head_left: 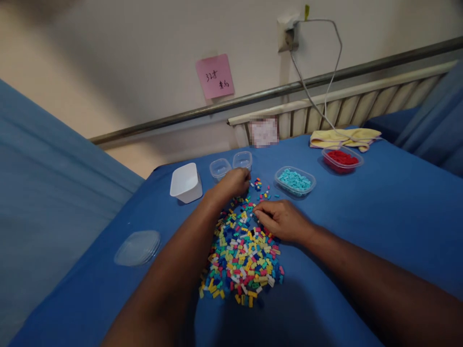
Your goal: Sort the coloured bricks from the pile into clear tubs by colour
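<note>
A heap of small coloured bricks (244, 255) lies on the blue table cover (361, 221). My left hand (233, 184) rests at the heap's far edge with its fingers curled in, near two small clear cups (231, 166); what it holds is hidden. My right hand (280, 220) lies on the heap's right side, fingers pinched together on the bricks; I cannot make out a piece in them.
A white square tub (186, 183) stands left of the cups. A clear tray of light-blue bricks (294, 180) and one of red bricks (342, 159) sit to the right, a yellow cloth (343, 137) behind. A clear lid (137, 248) lies at the left.
</note>
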Motion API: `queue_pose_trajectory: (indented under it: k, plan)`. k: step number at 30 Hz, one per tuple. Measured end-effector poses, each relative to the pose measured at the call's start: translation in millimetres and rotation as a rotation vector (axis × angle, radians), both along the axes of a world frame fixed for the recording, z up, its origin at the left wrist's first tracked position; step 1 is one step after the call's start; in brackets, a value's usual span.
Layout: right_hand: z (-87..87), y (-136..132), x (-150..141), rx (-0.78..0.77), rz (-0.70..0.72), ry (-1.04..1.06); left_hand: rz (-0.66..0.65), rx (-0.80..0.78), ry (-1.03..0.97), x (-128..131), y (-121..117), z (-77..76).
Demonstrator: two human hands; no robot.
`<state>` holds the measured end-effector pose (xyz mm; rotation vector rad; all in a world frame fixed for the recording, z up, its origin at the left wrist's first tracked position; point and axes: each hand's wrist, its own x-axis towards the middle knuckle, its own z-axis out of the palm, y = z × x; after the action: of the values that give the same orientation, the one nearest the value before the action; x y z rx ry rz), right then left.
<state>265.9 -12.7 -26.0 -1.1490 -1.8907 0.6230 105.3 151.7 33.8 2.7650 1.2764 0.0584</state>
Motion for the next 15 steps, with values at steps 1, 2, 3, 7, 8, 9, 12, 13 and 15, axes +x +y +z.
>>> queue_pose_trajectory:
  k: [1,2,3,7,8,9,12,13,15]
  plan:
    - [0.5,0,0,0.001,-0.005,-0.003,0.008,-0.031,-0.073,2,-2,0.4]
    - [1.1,0,0,0.003,-0.009,-0.006,0.009,-0.076,-0.156,6,-4,1.0]
    - [1.8,0,0,0.005,-0.012,-0.008,0.000,-0.129,-0.239,13,-7,1.7]
    - [2.6,1,-1,0.019,-0.024,-0.010,-0.121,-0.282,-0.467,56,-28,6.5]
    - [1.9,2,-1,0.020,-0.028,-0.018,-0.143,-0.281,-0.479,69,-35,7.8]
    - [0.7,3,0,0.019,-0.034,-0.030,-0.157,-0.271,-0.478,82,-41,8.8]
    - [-4.2,6,1,0.002,-0.042,-0.057,-0.123,-0.237,-0.450,117,-56,8.9]
    - [-5.5,7,2,-0.004,-0.041,-0.060,-0.108,-0.236,-0.437,125,-59,8.0]
    - [-6.4,8,3,-0.014,-0.035,-0.061,-0.093,-0.260,-0.446,135,-61,5.6]
